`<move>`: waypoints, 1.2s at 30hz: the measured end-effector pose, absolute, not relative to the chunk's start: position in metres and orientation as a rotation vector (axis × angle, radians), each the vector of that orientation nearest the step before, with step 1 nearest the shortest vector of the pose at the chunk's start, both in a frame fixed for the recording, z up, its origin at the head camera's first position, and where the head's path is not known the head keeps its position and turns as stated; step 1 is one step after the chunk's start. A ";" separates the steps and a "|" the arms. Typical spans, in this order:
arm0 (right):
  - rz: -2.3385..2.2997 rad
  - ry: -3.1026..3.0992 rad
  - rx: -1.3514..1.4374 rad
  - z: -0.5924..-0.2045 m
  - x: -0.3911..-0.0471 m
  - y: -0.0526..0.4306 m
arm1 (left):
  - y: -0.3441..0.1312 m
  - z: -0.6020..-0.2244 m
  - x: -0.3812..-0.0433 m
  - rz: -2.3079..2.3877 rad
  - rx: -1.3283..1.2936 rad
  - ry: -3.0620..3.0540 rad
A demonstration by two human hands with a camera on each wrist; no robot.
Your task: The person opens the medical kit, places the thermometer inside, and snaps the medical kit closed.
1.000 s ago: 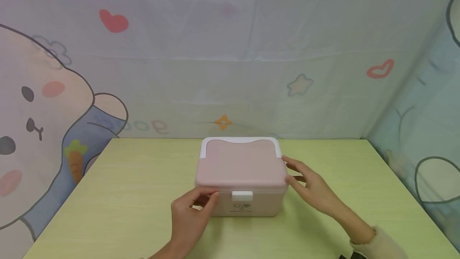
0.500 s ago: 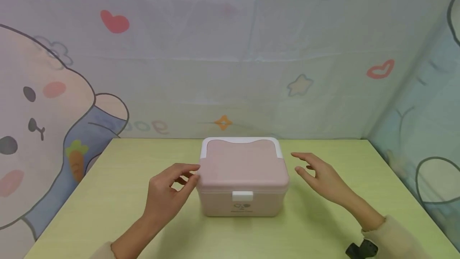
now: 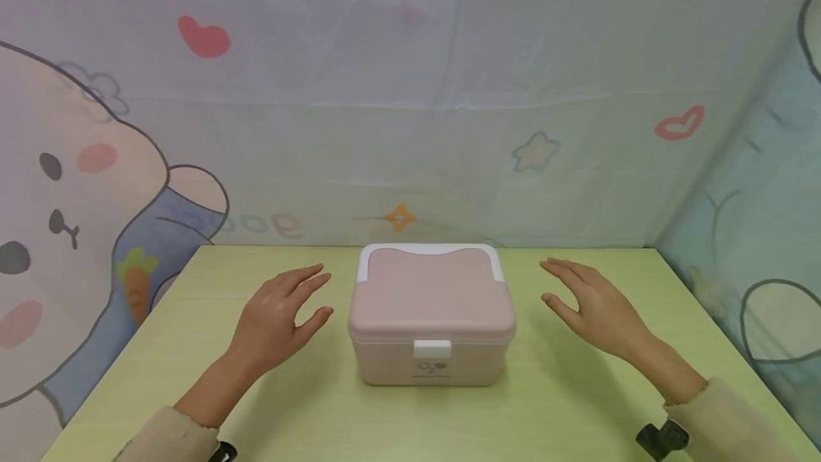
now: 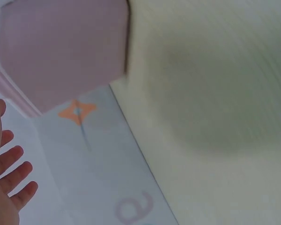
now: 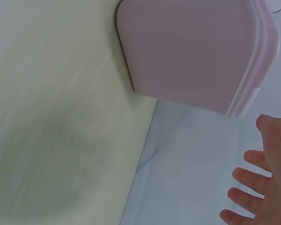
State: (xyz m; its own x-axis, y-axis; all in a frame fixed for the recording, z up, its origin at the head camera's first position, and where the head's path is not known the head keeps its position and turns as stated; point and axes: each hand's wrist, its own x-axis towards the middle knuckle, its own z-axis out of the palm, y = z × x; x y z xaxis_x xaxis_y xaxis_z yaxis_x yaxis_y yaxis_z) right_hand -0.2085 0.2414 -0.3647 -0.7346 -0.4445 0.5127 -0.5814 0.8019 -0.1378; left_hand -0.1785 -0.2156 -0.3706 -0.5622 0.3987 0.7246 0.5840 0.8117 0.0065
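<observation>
A pink lidded storage box (image 3: 431, 294) stands in the middle of the table, its lid down. A white latch (image 3: 432, 349) sits at the front of the box, and a white handle (image 3: 428, 249) lies folded along the lid's back edge. My left hand (image 3: 272, 319) is held over the table to the left of the box, fingers spread and nothing in them. On the other side, my right hand (image 3: 599, 309) hovers apart from the box, its fingers loosely extended. Both wrist views show a side wall of the box, with the left fingers (image 4: 11, 164) and right fingers (image 5: 250, 180) away from it.
The light yellow-green table (image 3: 410, 426) reaches back to a printed cloth backdrop (image 3: 359, 127) with hearts, a star and a cartoon bear (image 3: 70, 198). A second cloth (image 3: 757, 234) hangs along the right side. Black wrist devices (image 3: 663, 439) show at the sleeves.
Both hands have left the box: the left from its front left edge, outward and back; the right outward to the right. Their fingers have spread. The box stays in place, lid down.
</observation>
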 end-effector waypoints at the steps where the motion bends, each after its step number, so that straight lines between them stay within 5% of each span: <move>1: 0.381 -2.513 0.772 -0.365 -0.209 0.242 | -0.218 -0.372 -0.180 -0.293 -0.726 -2.252; 36: 0.206 -2.850 0.583 -0.373 -0.215 0.269 | -0.244 -0.374 -0.183 -0.018 -0.555 -2.845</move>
State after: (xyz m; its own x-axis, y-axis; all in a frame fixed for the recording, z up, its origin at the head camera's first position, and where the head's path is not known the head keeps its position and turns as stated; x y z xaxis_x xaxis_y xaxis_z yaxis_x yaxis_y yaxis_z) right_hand -0.2148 0.2692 -0.3732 -0.8958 -0.3702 0.2461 -0.4017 0.9112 -0.0915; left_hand -0.1826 -0.2439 -0.3740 -0.8983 0.3691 0.2384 0.3720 0.9276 -0.0343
